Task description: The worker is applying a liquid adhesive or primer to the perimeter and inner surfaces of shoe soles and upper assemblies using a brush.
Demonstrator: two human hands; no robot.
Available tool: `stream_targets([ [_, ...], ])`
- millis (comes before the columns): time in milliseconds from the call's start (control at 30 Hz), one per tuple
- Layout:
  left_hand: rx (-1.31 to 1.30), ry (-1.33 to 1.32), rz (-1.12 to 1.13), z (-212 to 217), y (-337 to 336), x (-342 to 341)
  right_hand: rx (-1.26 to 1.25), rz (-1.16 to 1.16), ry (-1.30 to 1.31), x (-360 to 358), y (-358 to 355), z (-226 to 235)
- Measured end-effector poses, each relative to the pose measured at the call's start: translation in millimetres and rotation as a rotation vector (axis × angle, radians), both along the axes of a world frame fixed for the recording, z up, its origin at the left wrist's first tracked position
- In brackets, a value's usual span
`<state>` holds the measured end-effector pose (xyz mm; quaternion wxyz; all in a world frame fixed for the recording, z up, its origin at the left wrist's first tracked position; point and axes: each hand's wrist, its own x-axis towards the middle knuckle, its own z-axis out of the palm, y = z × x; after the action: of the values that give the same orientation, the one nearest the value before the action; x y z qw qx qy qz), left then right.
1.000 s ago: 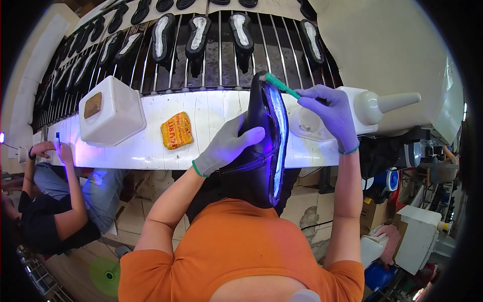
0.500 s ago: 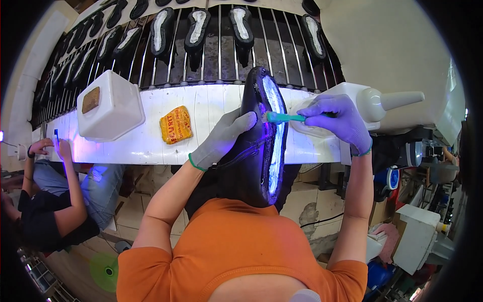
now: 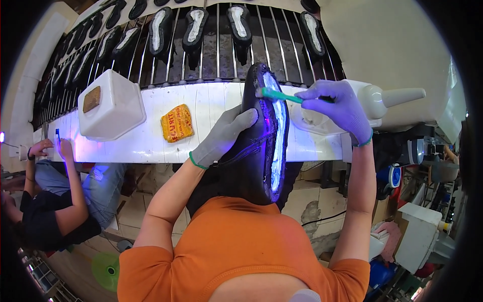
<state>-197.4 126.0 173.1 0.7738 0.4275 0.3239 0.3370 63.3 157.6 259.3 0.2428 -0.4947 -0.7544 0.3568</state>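
A black shoe (image 3: 250, 173), its underside turned to the right, stands between my hands over the table's near edge. Its pale sole area (image 3: 278, 156) glows blue-white. My gloved left hand (image 3: 224, 136) is closed around the shoe's left side, thumb toward the sole edge. In my gloved right hand (image 3: 342, 108) is a small green brush (image 3: 283, 96), pinched by the handle and lying nearly level. The brush head touches the dark rim near the shoe's far end; its bristles are hard to make out.
Beyond the white table (image 3: 216, 95), a rack of metal bars (image 3: 218, 45) carries several black shoes (image 3: 195, 30), soles up. On the table are a white block-shaped container (image 3: 115, 108), an orange-yellow packet (image 3: 177, 123) and a white bottle with a spout (image 3: 375, 103). Another person (image 3: 55, 211) sits at left.
The brush has moved up along the shoe's rim toward its far end, and my right hand has risen slightly with it. My left hand keeps its hold on the shoe.
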Motion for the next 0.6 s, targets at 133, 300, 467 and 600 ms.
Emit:
stream_targets([
  [133,-0.051,-0.022,0.038,-4,-1,0,-0.003,0.075,0.076,4,-10,-2],
  [300,-0.102,-0.049,0.037,-10,1,-5,-0.178,0.095,0.08,2,-24,3],
  [467,-0.119,-0.079,0.125,-13,0,-5,-0.197,0.207,0.049,0,-46,-2],
  [600,-0.103,-0.046,0.139,-9,2,-5,-0.174,0.235,0.164,-1,-56,-8],
])
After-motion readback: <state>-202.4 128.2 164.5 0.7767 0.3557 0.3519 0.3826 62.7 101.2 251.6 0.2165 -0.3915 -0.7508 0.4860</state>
